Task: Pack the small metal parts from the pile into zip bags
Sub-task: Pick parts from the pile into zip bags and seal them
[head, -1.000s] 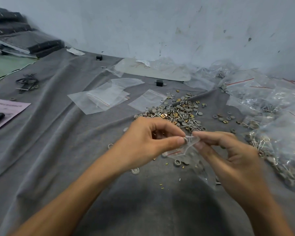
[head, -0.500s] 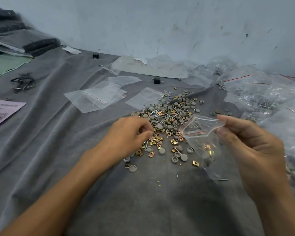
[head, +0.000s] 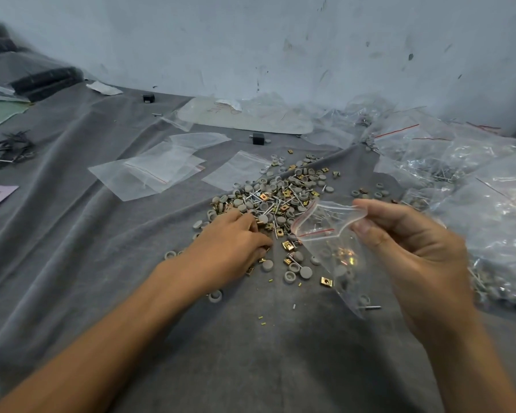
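Grey cloth (head: 102, 278) covers the work surface. Heap of filled bags (head: 474, 189) lies right of the pile (head: 280, 198); empty bags (head: 149, 171) lie left of it. My right hand (head: 408, 248) pinches the zip bag (head: 331, 254) at its mouth, just right of the pile. My left hand (head: 230, 242) rests on the pile's near edge, fingers curled; grip on any part not discernible.

Both of the person's forearms are showing bare along their whole visible length, the left forearm (head: 125, 329) and the right forearm (head: 465, 362) alike, slim and smooth. The left hand (head: 231, 248) and the right hand (head: 411, 248) are likewise showing uncovered. The right thumb (head: 370, 234) is showing a short, neatly trimmed nail.
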The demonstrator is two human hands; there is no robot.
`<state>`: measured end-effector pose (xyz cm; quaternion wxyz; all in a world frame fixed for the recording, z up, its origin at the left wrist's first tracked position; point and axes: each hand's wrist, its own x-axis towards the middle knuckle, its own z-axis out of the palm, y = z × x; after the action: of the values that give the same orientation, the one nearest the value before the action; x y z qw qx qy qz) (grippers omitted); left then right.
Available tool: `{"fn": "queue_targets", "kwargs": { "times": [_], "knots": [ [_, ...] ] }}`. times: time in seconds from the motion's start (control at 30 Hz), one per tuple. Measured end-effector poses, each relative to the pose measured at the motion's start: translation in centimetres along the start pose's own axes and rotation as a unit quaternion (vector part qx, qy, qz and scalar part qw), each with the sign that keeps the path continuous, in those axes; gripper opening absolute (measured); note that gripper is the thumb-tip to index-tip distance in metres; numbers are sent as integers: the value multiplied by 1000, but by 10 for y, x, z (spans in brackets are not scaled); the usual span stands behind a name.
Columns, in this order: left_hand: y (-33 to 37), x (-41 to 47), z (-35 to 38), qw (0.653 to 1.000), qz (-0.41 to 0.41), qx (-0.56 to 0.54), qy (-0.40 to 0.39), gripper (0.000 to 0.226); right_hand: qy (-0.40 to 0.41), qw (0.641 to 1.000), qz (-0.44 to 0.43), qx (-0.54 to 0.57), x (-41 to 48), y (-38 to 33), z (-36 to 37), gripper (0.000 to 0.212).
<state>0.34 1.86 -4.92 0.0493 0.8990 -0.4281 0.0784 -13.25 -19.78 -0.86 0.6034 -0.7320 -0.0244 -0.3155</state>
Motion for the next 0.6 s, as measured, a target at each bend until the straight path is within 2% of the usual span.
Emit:
{"fn": "queue_targets", "kwargs": {
  "times": [0.1,0.23,0.37,0.43,0.53,0.6],
  "knots": [
    [3,-3,0,1000,2,-19,2,26,-1,1000,3,2,0,0,1,35],
    [3,-8,1,999,-14,-47,-7,14,-8,1000,4,-4,-1,1,1,25],
    [0,-10,-17,982,-69,-176,24,9,-27,998,-1,-63,-2,3,2,26],
    [-1,-11,-33,952,-98,-286,55,7,-30,996,-4,-87,-4,3,4,24],
    [4,-11,-56,871,-110,-475,60,9,-31,995,0,-99,-5,3,9,21],
    [9,-11,-66,839,-108,-532,44,11,-36,994,4,-100,-6,2,12,21]
  ]
}}
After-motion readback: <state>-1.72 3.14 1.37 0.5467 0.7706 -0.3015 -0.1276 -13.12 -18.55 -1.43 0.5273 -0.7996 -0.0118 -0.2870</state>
